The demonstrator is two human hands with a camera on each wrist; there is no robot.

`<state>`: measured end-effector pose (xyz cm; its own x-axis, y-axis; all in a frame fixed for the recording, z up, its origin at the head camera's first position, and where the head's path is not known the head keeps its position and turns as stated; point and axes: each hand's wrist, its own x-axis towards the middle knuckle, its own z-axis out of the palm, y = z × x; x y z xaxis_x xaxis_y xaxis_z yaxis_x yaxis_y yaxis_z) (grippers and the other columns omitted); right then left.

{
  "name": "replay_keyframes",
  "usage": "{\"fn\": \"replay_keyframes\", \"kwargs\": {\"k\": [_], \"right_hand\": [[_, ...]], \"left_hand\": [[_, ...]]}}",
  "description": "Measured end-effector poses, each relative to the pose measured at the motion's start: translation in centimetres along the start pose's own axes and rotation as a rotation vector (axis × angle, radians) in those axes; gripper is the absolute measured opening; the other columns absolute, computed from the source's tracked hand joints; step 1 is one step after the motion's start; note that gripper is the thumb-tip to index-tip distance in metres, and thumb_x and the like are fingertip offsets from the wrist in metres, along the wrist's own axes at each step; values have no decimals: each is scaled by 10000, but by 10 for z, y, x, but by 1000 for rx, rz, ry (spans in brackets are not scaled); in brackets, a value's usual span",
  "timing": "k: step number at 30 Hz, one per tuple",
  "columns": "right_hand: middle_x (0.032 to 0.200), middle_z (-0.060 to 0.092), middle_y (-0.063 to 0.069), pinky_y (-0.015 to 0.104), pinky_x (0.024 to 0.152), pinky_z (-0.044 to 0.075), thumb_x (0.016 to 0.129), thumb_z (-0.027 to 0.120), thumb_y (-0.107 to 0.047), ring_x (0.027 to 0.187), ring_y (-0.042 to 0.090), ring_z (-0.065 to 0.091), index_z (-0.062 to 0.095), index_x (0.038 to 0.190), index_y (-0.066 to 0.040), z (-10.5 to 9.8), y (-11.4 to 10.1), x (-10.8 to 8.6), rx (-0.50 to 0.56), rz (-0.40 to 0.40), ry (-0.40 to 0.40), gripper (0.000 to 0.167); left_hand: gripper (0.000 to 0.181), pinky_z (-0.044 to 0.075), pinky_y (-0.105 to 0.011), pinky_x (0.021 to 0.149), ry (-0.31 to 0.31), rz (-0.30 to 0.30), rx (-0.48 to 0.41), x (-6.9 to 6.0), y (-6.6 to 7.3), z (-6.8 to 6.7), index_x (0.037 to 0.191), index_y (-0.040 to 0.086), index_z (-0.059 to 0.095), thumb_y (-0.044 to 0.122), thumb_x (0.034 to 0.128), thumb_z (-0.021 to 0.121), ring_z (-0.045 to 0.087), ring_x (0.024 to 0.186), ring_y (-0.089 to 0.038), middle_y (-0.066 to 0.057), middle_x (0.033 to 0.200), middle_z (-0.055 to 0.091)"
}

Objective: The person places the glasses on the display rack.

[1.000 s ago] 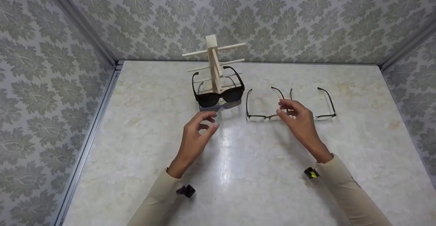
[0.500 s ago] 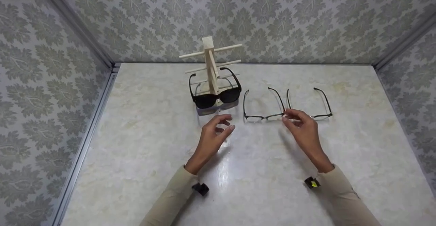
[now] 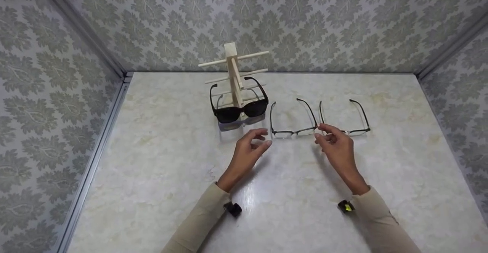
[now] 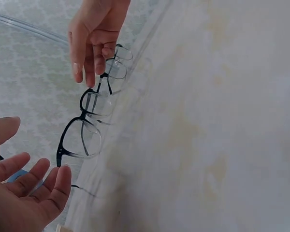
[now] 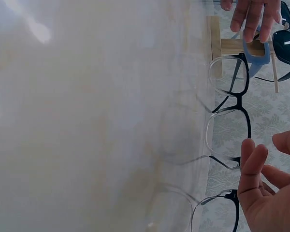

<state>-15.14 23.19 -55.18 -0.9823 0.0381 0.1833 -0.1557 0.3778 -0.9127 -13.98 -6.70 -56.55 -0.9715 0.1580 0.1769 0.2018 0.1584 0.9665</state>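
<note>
Two pairs of dark-topped eyeglasses stand on the table with their arms spread toward the back: the left pair (image 3: 293,133) and the right pair (image 3: 363,112). My left hand (image 3: 248,154) hovers just in front of the left pair's left corner, its fingers bent loosely and the thumb apart. At that pair's other corner is my right hand (image 3: 337,150), thumb away from the fingers. Its fingertips lie close to the frame; whether they touch it is unclear. The right hand also covers part of the right pair.
A wooden display stand (image 3: 233,74) with crosswise rods rises left of the eyeglasses. Black sunglasses (image 3: 230,114) hang on it, above a blue-grey pair (image 3: 230,126). A patterned wall (image 3: 305,24) borders the back of the pale table (image 3: 152,161).
My left hand has moved right, from in front of the stand to the left eyeglasses. The right hand has come slightly toward me, to that pair's right corner. The view has shifted a little.
</note>
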Motion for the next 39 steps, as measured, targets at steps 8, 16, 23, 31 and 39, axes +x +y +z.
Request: {"fn": "replay_keyframes", "kwargs": {"k": [8, 16, 23, 31, 39], "right_hand": [[1381, 728, 183, 197, 644, 566, 1059, 768, -112, 847, 148, 783, 699, 1448, -8, 1, -2, 3, 29, 26, -38, 408], [1439, 697, 222, 217, 648, 581, 1075, 757, -164, 868, 274, 806, 654, 1491, 16, 5, -1, 10, 11, 56, -81, 465], [1458, 672, 250, 218, 655, 589, 1084, 737, -147, 834, 170, 799, 618, 1515, 44, 10, 4, 16, 9, 60, -107, 486], [1390, 694, 241, 258, 624, 590, 1110, 701, -170, 871, 360, 797, 555, 1575, 23, 13, 5, 20, 53, 57, -110, 524], [1332, 712, 247, 298, 656, 636, 1130, 668, -198, 869, 376, 792, 507, 1597, 48, 17, 8, 24, 52, 74, -103, 552]], "left_hand": [[502, 622, -429, 935, -3, -39, 32, 9, 0, 9, 1509, 1, 621, 201, 1071, 762, 657, 1284, -368, -189, 1462, 645], [565, 617, -442, 955, 10, -70, 34, 18, -2, 17, 1556, -4, 570, 172, 1057, 769, 659, 1280, -344, -181, 1465, 632], [574, 615, -446, 948, 22, -85, 67, 25, -5, 22, 1550, -23, 570, 190, 1055, 766, 674, 1244, -350, -206, 1467, 639], [574, 641, -324, 792, 38, -135, 21, 34, -7, 27, 1555, -22, 569, 174, 1051, 765, 687, 1205, -326, -197, 1418, 649], [570, 581, -382, 956, 42, -99, 75, 44, -10, 30, 1533, -93, 561, 174, 1064, 746, 691, 1150, -319, -229, 1317, 683]]}}
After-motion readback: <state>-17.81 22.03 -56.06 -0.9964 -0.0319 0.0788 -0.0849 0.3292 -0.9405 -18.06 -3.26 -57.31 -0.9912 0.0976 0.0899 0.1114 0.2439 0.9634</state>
